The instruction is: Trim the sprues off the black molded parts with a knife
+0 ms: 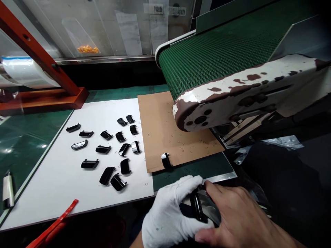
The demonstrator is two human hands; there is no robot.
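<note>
My left hand (pixel 170 213), in a white glove, grips a glossy black plastic part (pixel 197 206) between thumb and fingers, just off the table's front edge. On the other side of that part is my bare right hand (pixel 238 215), its thumb and forefinger closed on the part's ends. The fingers hide much of the piece. One similar black part (pixel 166 161) lies alone at the front edge of the brown cardboard (pixel 157 137). Several more such black parts (pixel 103 149) are spread over the white sheet (pixel 64 186) to the left, some with small tabs showing.
A green conveyor belt (pixel 212 58) with a chipped white frame juts over the cardboard, where small curled scraps lie. An orange-red stand (pixel 38 44) and a clear film roll (pixel 28 72) are at the left. A red strip (pixel 57 222) and a marker (pixel 8 191) lie nearer.
</note>
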